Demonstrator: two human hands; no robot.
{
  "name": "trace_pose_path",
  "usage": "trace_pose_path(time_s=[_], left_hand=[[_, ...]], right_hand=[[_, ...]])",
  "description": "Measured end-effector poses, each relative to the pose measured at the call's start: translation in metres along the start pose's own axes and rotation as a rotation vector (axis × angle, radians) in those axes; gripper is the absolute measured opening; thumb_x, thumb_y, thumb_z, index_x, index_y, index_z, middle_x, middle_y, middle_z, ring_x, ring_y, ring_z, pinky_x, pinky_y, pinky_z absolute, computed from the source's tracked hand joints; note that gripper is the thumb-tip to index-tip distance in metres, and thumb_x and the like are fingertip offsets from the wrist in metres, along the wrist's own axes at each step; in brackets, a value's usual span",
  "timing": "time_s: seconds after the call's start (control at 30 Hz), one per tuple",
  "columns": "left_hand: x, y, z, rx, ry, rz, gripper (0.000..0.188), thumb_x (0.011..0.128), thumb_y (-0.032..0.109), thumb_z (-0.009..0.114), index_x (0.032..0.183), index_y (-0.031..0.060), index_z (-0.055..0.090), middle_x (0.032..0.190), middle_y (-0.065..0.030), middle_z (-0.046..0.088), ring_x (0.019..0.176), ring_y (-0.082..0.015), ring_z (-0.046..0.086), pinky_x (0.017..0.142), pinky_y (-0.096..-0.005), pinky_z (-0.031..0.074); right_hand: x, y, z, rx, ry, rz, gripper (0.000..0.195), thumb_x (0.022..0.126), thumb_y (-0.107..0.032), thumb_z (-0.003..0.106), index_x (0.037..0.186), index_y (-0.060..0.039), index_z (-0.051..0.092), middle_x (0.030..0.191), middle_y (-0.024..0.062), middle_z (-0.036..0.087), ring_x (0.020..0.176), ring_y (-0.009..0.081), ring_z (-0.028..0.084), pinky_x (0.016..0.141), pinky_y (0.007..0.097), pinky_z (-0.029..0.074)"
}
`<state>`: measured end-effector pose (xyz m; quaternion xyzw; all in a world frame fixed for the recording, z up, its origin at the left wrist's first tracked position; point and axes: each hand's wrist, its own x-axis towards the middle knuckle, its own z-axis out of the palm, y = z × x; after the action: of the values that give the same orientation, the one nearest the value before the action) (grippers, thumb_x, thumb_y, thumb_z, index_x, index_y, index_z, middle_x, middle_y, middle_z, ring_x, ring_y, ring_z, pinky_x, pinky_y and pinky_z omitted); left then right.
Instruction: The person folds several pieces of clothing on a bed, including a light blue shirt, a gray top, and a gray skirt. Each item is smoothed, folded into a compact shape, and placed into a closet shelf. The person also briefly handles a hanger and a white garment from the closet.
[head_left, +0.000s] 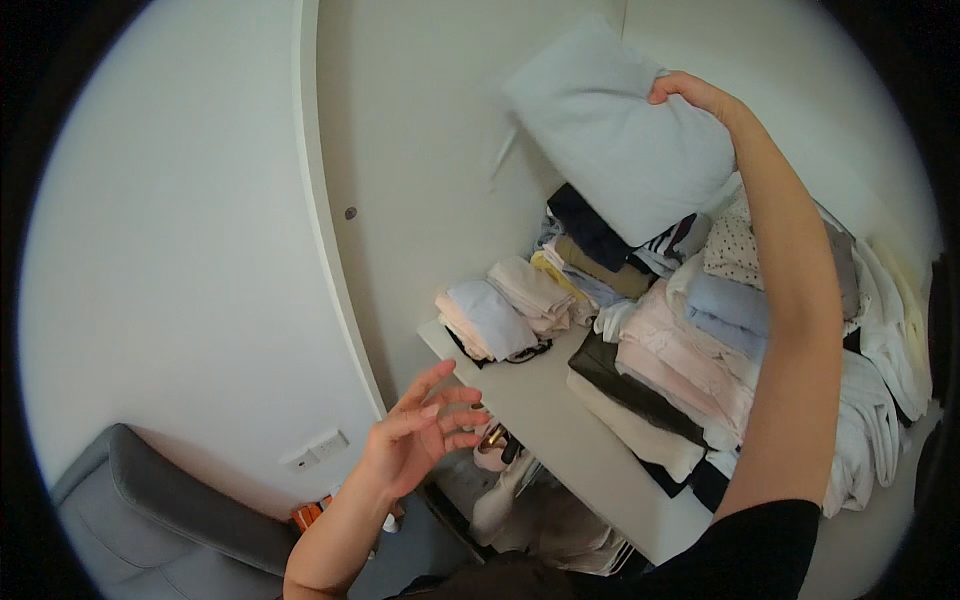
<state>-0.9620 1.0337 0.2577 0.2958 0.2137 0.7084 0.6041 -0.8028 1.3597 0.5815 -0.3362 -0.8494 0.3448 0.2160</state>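
My right hand (694, 94) grips the edge of a pale grey-blue cushion or folded fabric bundle (622, 142), raised above the back of a wardrobe shelf. Dark folded garments (589, 225) show just below it, partly covered by it. In front of the shelf's left end, my left hand (427, 427) hangs in the air with its fingers spread, holding nothing. Closest to that hand is a small stack of folded clothes (491, 319), light blue over peach. My right forearm hides part of the clothes piles behind it.
The white shelf (525, 397) bears several stacks, among them pink folded clothes (679, 349) and blue folded fabric (727, 307). Hanging clothes (555, 517) show beneath its front edge. At lower left, a grey padded chair (187, 517) stands against the wall by a power socket (315, 450).
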Motion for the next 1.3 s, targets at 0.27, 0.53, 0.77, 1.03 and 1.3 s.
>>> trace_pose_path(time_s=[0.27, 0.53, 0.77, 1.03, 1.3], left_hand=[[0.014, 0.002, -0.041, 0.015, 0.130, -0.074, 0.055, 0.076, 0.018, 0.053, 0.126, 0.0042, 0.033, 0.109, -0.0141, 0.051, 0.093, -0.0263, 0.054, 0.079, -0.0366, 0.043], [0.027, -0.008, -0.064, 0.007, 0.197, -0.183, 0.052, 0.080, 0.015, 0.051, 0.126, 0.0034, 0.030, 0.105, -0.0132, 0.052, 0.091, -0.0247, 0.055, 0.078, -0.0354, 0.044], [0.036, -0.024, -0.072, -0.003, 0.149, -0.236, 0.049, 0.082, 0.014, 0.050, 0.125, 0.0020, 0.030, 0.100, -0.0140, 0.054, 0.088, -0.0253, 0.056, 0.077, -0.0341, 0.045], [0.034, -0.032, -0.074, 0.013, 0.126, -0.307, 0.041, 0.084, 0.013, 0.048, 0.121, 0.0017, 0.035, 0.094, -0.0125, 0.057, 0.085, -0.0232, 0.058, 0.077, -0.0328, 0.046], [0.015, -0.024, -0.077, 0.030, 0.160, -0.298, 0.035, 0.084, 0.013, 0.047, 0.117, 0.0015, 0.039, 0.092, -0.0117, 0.058, 0.084, -0.0220, 0.058, 0.076, -0.0321, 0.046]], right_hand=[[0.077, 0.067, -0.036, -0.259, 0.013, 0.375, 0.032, 0.057, -0.017, 0.064, 0.086, -0.0029, 0.064, 0.091, 0.0125, 0.060, 0.082, 0.0224, 0.055, 0.074, 0.0326, 0.043], [0.108, 0.101, 0.053, -1.411, 0.611, 0.471, 0.023, 0.078, -0.012, 0.050, 0.095, -0.0044, 0.064, 0.100, 0.0173, 0.059, 0.093, 0.0266, 0.056, 0.077, 0.0484, 0.042], [0.148, 0.116, 0.061, -0.691, 0.668, 0.417, 0.057, 0.072, -0.052, 0.051, 0.104, -0.0059, 0.060, 0.114, 0.0168, 0.052, 0.108, 0.0347, 0.048, 0.090, 0.0540, 0.032], [0.139, 0.149, 0.057, -0.758, 0.374, 0.518, 0.088, 0.064, -0.074, 0.042, 0.128, -0.0143, 0.038, 0.132, 0.0132, 0.036, 0.123, 0.0331, 0.030, 0.096, 0.0554, 0.022], [0.114, 0.124, 0.074, -0.892, 0.358, 0.462, 0.080, 0.069, -0.072, 0.038, 0.123, -0.0138, 0.045, 0.131, 0.0106, 0.038, 0.120, 0.0307, 0.036, 0.094, 0.0527, 0.028]])
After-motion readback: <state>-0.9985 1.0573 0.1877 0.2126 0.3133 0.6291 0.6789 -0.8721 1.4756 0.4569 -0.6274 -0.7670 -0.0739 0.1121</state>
